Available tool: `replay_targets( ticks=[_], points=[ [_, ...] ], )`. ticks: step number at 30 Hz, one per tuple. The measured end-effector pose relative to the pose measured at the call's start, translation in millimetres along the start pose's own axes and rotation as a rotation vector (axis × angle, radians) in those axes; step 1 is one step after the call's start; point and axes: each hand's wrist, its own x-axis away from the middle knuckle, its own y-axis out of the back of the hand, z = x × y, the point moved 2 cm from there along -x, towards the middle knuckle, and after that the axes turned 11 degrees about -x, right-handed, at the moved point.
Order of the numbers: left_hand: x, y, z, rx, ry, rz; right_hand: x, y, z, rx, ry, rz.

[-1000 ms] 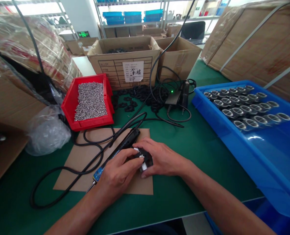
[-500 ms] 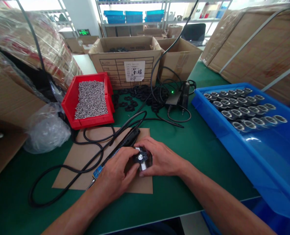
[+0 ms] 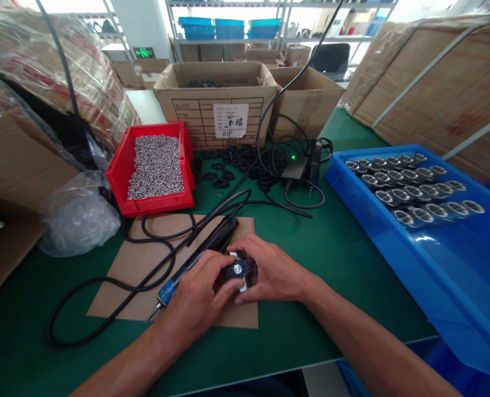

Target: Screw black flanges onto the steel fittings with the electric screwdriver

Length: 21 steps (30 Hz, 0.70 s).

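Note:
Between my two hands is a small metal fitting with a black star-shaped plate [image 3: 237, 269] on top and a silvery round centre. My left hand [image 3: 206, 284] grips the plate from the left with thumb and fingers. Around the fitting's right side curls my right hand [image 3: 270, 269], thumb at the near edge. Most of the metal body is hidden by the fingers. Just left of it an electric screwdriver [image 3: 195, 259] lies on a sheet of brown cardboard [image 3: 124, 275], its bit pointing toward me, partly behind my left hand.
A red bin [image 3: 158, 208] holds many small metal screws. Loose black plates [image 3: 228, 157] lie before a cardboard box [image 3: 195, 118]. At right, a blue tray [image 3: 394, 264] carries rows of metal fittings [image 3: 414, 193]. A black cable [image 3: 63, 342] loops across the table. Another handheld tool [image 3: 313, 162] lies farther back.
My left thumb and fingers have shifted slightly over the black plate, and less of the metal body shows below it. The view has moved a little. Both hands keep hold of the fitting.

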Motion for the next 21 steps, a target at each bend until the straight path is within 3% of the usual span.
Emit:
replay_targets(
  ticks=[6,10,12,14,16,17,21],
  points=[
    [1,-1.4,-1,0.009,-0.015,-0.008,-2,-1,0,0.01,-0.02,0.016],
    [2,-2.1,0,0.036,-0.015,0.01,2,13,5,-0.052,-0.029,0.059],
    [3,-2.8,1,0.06,-0.003,0.028,1,31,18,-0.13,-0.059,-0.041],
    [4,-3.5,1,0.081,0.008,0.048,-6,51,40,-0.143,-0.067,-0.263],
    [5,-3.6,2,0.093,0.014,0.064,-26,65,68,-0.053,0.008,-0.432],
    [5,-3.3,1,0.094,0.018,0.071,-40,68,83,0.017,0.074,-0.45],
    [5,0.4,0,0.087,0.014,0.085,-124,53,120,0.382,0.269,-0.243]
  ],
)
